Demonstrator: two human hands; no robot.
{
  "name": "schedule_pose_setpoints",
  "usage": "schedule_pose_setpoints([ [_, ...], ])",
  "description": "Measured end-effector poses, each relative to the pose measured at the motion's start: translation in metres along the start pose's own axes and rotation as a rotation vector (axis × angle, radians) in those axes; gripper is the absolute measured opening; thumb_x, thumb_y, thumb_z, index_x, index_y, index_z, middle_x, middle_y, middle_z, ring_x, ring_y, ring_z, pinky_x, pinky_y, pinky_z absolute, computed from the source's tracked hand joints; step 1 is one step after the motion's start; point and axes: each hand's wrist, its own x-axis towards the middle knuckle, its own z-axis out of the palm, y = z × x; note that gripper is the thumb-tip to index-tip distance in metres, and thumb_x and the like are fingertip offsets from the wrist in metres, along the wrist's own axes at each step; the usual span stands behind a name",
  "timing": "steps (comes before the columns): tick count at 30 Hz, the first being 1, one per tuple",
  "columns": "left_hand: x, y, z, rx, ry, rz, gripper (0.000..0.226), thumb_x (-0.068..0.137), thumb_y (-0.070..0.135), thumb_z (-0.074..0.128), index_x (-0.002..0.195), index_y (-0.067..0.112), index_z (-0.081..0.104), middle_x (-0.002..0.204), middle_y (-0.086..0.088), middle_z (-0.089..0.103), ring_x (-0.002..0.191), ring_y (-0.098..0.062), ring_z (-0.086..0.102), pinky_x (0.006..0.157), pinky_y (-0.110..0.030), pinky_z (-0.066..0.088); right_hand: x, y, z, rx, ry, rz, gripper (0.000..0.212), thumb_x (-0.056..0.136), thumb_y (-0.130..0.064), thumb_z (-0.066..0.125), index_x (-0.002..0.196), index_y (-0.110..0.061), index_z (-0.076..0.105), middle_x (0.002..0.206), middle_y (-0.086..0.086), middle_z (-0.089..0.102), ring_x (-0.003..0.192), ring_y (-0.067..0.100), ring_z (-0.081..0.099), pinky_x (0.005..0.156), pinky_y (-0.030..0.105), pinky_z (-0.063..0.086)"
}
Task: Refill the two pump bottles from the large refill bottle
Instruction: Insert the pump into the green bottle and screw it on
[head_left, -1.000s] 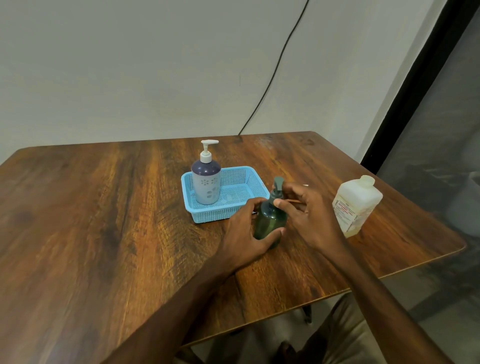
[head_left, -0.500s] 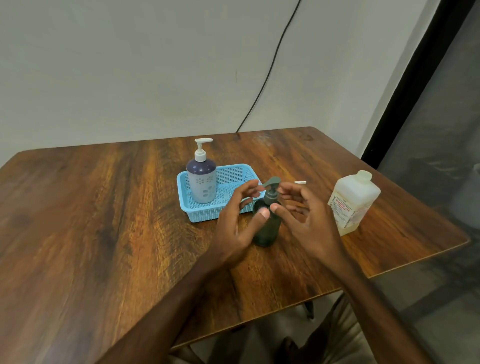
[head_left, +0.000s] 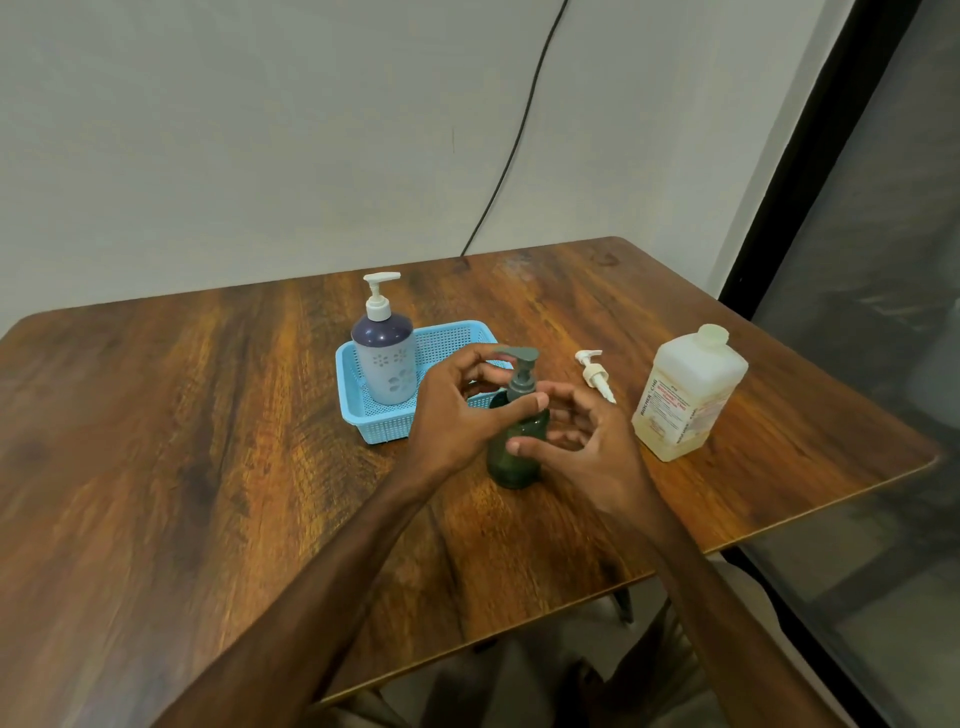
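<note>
On the wooden table (head_left: 208, 441), the green pump bottle (head_left: 517, 447) stands upright near the middle, between both hands. The left hand (head_left: 457, 410) curls round its neck, thumb across the collar and fingers behind the pump head. The right hand (head_left: 587, 447) holds the body, thumb on the front and fingers bent round the right side. To the right stands the large refill bottle (head_left: 685, 400). Farther left, a purple-and-white pump bottle (head_left: 384, 364) stands in a blue mesh basket (head_left: 358, 410). A loose white pump (head_left: 595, 374) lies between basket and refill bottle. A black cable (head_left: 519, 130) hangs on the far wall.
</note>
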Motion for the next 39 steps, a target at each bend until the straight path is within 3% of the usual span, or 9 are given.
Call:
schedule_pose_setpoints([
  [6,-0.002,-0.002,0.001,-0.015,-0.112,-0.005,0.053,0.088,0.006,0.070,0.139,0.018,0.058,0.121,0.002,0.078,0.120,-0.015,0.071,0.108,-0.053,0.052,0.003,0.002,-0.003,0.020,-0.054,0.022,0.069,0.072,-0.029,0.089,0.134,-0.026,0.058,0.128,-0.013,0.066,0.116,0.003,0.063,0.095,0.035,0.057],
  [10,-0.003,-0.001,0.010,0.106,-0.143,-0.038,0.076,0.083,0.044,0.075,0.151,0.034,0.043,0.143,0.011,0.063,0.134,-0.006,0.057,0.115,-0.046,0.046,0.001,-0.003,-0.005,0.018,-0.069,0.000,0.062,0.073,-0.024,0.087,0.129,-0.030,0.060,0.128,-0.017,0.064,0.115,0.000,0.062,0.093,0.032,0.057],
  [12,-0.005,0.000,0.012,0.173,-0.043,-0.024,0.077,0.076,0.057,0.083,0.142,0.038,0.048,0.133,0.018,0.063,0.123,-0.003,0.058,0.105,-0.038,0.050,0.000,-0.003,-0.004,0.021,-0.056,-0.001,0.060,0.073,-0.021,0.086,0.128,-0.029,0.061,0.128,-0.019,0.063,0.115,0.000,0.061,0.092,0.034,0.058],
  [17,-0.004,-0.001,0.005,0.115,0.076,0.018,0.056,0.074,0.035,0.094,0.120,0.029,0.062,0.106,0.015,0.074,0.097,-0.002,0.067,0.080,-0.027,0.051,0.002,0.002,-0.002,0.030,-0.047,0.023,0.063,0.073,-0.024,0.089,0.129,-0.033,0.061,0.129,-0.017,0.064,0.117,0.003,0.061,0.093,0.037,0.058],
  [22,-0.010,0.000,0.004,0.079,0.013,0.042,0.047,0.083,0.018,0.079,0.126,0.027,0.062,0.117,0.015,0.075,0.111,-0.004,0.070,0.097,-0.037,0.053,0.002,0.003,-0.003,0.060,-0.054,0.034,0.065,0.073,-0.024,0.088,0.131,-0.029,0.060,0.129,-0.015,0.065,0.116,0.003,0.062,0.094,0.035,0.057],
  [26,-0.011,0.000,0.011,0.131,-0.065,0.008,0.064,0.081,0.041,0.072,0.142,0.033,0.051,0.136,0.015,0.063,0.127,-0.004,0.059,0.107,-0.036,0.047,0.002,0.003,-0.002,0.053,-0.055,0.025,0.061,0.075,-0.021,0.086,0.130,-0.028,0.060,0.129,-0.015,0.064,0.117,0.003,0.062,0.091,0.031,0.057],
  [29,-0.008,0.002,0.016,0.213,0.005,0.019,0.073,0.076,0.056,0.081,0.139,0.037,0.050,0.124,0.023,0.058,0.119,-0.006,0.053,0.096,-0.028,0.043,0.003,0.004,-0.003,0.037,-0.049,0.016,0.059,0.076,-0.017,0.085,0.128,-0.030,0.061,0.130,-0.017,0.062,0.118,0.005,0.061,0.088,0.028,0.058],
  [34,-0.001,-0.002,0.006,0.156,0.039,0.063,0.062,0.079,0.033,0.090,0.131,0.030,0.057,0.116,0.018,0.070,0.110,-0.002,0.065,0.092,-0.032,0.054,0.005,0.006,-0.002,0.050,-0.056,0.046,0.064,0.073,-0.023,0.088,0.130,-0.031,0.060,0.131,-0.015,0.063,0.119,0.005,0.061,0.094,0.040,0.058],
  [39,-0.004,-0.003,0.005,0.101,-0.034,0.037,0.061,0.080,0.023,0.074,0.138,0.026,0.056,0.120,0.015,0.073,0.116,-0.003,0.067,0.098,-0.036,0.052,0.004,0.005,-0.003,0.064,-0.081,0.022,0.068,0.074,-0.023,0.088,0.135,-0.028,0.057,0.133,-0.012,0.063,0.121,0.007,0.061,0.093,0.040,0.058],
])
